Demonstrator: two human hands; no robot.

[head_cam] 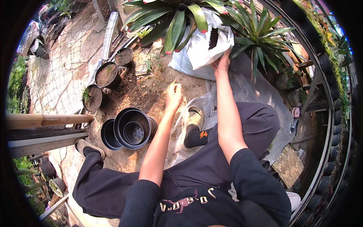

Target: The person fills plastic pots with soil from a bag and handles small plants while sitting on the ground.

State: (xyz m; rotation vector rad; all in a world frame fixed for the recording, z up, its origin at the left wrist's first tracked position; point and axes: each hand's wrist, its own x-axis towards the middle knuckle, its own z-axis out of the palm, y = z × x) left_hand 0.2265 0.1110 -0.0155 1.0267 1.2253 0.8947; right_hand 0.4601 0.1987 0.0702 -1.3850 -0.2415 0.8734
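With its fingers at the right side of a white plastic sack (195, 54), my right hand (222, 63) touches the bag near its torn opening; part of the fingers is hidden. My left hand (173, 93) is over the soil with its fingers curled, and a small thin piece, perhaps a plant bit, shows at the fingertips. Black plastic pots (133, 129), some nested, stand left of my left forearm. Farther left, a soil-filled pot (107, 74) with a small grassy seedling stands between two other soil-filled pots, one of them with a green tuft.
Large bromeliads (177, 25) overhang the sack. Clear plastic sheeting (249, 82) covers ground at the right. Wire netting (65, 62) and a bamboo pole (48, 120) border the left side. A curved metal rail with black pots runs along the right. My shoe (194, 116) rests between my arms.
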